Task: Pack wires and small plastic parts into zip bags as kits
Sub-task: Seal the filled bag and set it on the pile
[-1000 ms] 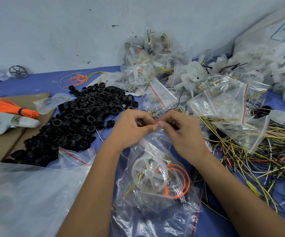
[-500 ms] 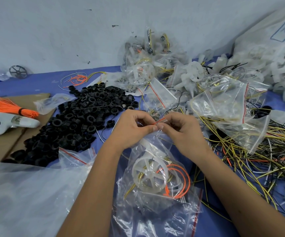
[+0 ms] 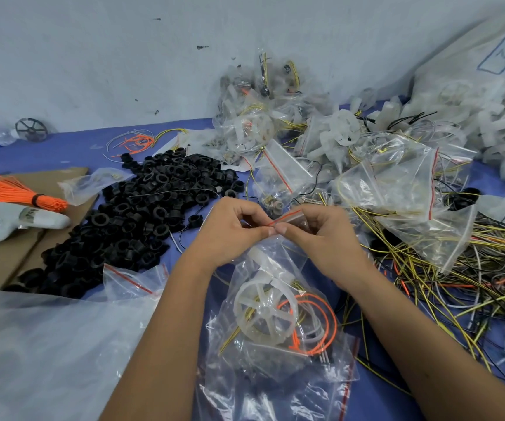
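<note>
Blue table (image 3: 63, 159): bag (image 3: 275, 323) (zip-edge) between hands (image 3: 233, 229).

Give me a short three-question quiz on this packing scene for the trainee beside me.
1. True or false: both hands pinch the red zip strip of the zip bag.
2. What lies inside that bag? A) black rings only B) a white plastic wheel and a coiled orange wire C) a water bottle
3. What makes up the dark heap to the left of the left hand?

Key:
1. True; the right hand pinches it too.
2. B
3. Black plastic rings.
</note>
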The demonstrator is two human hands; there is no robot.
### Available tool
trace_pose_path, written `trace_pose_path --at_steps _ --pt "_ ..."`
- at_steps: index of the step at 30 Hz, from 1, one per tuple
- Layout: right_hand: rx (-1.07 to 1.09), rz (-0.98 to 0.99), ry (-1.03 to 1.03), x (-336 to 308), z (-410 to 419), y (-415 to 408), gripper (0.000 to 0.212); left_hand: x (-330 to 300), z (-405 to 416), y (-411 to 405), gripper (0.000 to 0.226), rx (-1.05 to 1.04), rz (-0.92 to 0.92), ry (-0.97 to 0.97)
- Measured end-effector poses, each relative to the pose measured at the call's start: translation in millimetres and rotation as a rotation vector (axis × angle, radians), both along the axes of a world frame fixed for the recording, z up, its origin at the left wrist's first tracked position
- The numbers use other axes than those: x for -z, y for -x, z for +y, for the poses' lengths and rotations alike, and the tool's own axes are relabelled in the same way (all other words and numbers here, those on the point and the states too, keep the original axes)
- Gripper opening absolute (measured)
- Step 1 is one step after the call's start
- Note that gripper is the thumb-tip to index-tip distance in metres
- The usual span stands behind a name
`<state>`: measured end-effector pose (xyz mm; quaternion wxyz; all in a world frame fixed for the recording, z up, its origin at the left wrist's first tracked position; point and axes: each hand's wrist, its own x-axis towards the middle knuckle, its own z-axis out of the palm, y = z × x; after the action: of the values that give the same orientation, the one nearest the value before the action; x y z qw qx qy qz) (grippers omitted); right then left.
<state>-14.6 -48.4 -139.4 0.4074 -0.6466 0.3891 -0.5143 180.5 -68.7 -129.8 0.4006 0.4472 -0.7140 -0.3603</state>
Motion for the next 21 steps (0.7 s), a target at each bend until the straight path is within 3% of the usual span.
trace_pose_path --at_steps 11,15,21 --pt "0.029 0.019 -0.056 -0.4 -0.1 0.8 0.010 -2.4 3.3 -0.2 0.009 -0.028 -0.006 -0.015" --pt "0.012 0.005 -0.068 -0.1 0.4 0.6 0.010 -1.8 4.2 0.7 0.022 -0.025 0.007 -0.021" --pt "0.041 -0.037 -0.076 -0.9 1.7 0.4 0.011 0.4 3.1 -6.7 0.009 -0.046 0.054 -0.054"
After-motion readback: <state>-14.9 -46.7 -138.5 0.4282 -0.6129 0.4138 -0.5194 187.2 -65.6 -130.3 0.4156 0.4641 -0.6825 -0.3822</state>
